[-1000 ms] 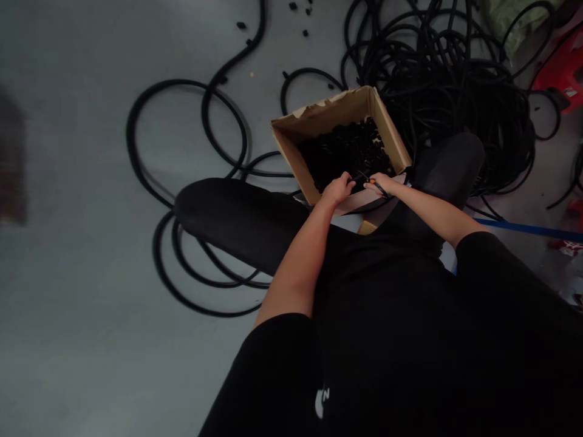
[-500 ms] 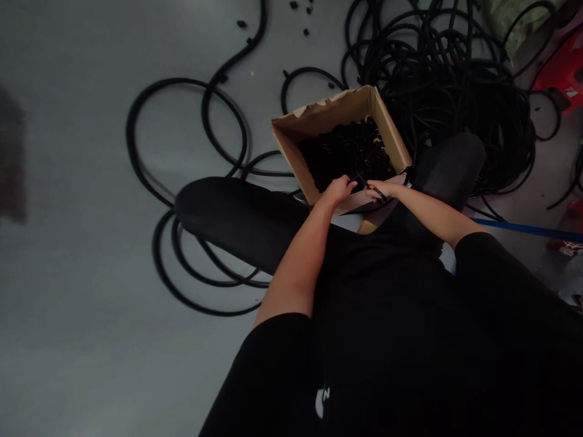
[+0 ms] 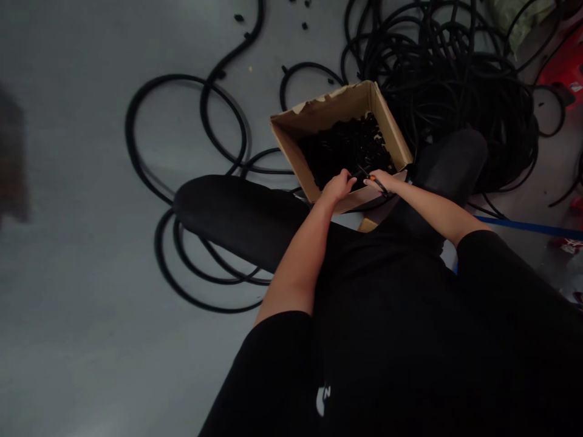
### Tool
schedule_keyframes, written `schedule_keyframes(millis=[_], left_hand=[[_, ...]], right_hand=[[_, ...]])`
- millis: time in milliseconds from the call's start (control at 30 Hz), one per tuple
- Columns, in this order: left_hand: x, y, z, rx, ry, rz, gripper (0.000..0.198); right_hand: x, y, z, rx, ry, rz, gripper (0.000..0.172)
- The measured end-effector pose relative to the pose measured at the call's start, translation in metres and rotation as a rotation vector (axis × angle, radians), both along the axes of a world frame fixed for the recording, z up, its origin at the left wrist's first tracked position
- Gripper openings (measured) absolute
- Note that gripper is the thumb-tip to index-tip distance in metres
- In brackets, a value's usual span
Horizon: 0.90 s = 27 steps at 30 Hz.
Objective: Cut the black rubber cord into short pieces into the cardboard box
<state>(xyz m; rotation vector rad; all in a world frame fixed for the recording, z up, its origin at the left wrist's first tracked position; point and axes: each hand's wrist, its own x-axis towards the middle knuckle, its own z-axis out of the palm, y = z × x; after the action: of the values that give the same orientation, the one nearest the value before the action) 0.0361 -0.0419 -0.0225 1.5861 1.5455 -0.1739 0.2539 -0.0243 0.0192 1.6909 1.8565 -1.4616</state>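
Right hand (image 3: 379, 181) clenching orange-handled snips (image 3: 372, 178); left hand (image 3: 337, 187) — grip unclear; cardboard box (image 3: 330, 108), black tubing (image 3: 437, 79)

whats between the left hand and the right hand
In the head view, a black rubber strip and orange-handled snips lie between the left hand and the right hand.

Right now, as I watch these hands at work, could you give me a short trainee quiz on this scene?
1. What fills the cardboard box?
2. True or false: the coiled black cord lies on the floor, outside the box.
3. Which hand holds the orange-handled cutters?

Key: 1. short black cord pieces; 2. true; 3. the right hand.
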Motion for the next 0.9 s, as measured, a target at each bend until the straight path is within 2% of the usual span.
schedule_keyframes(millis=[100, 300, 467, 667, 900], left_hand=[[0.0, 0.0, -0.001, 0.002, 0.007, -0.039, 0.045], [0.002, -0.002, -0.002, 0.014, 0.027, -0.073, 0.044], [0.0, 0.0, -0.002, 0.012, 0.006, -0.047, 0.041], [-0.006, 0.005, -0.018, -0.003, -0.109, -0.102, 0.036], [-0.007, 0.005, -0.034, -0.015, -0.146, -0.091, 0.032]], right_hand=[[0.001, 0.0, 0.003, -0.001, -0.089, -0.043, 0.043], [0.002, 0.0, 0.004, -0.065, -0.101, -0.031, 0.051], [0.004, -0.001, 0.0, -0.052, -0.055, -0.046, 0.046], [-0.001, -0.007, -0.003, -0.182, 0.017, -0.192, 0.041], [-0.001, -0.005, -0.002, -0.227, 0.019, -0.202, 0.036]])
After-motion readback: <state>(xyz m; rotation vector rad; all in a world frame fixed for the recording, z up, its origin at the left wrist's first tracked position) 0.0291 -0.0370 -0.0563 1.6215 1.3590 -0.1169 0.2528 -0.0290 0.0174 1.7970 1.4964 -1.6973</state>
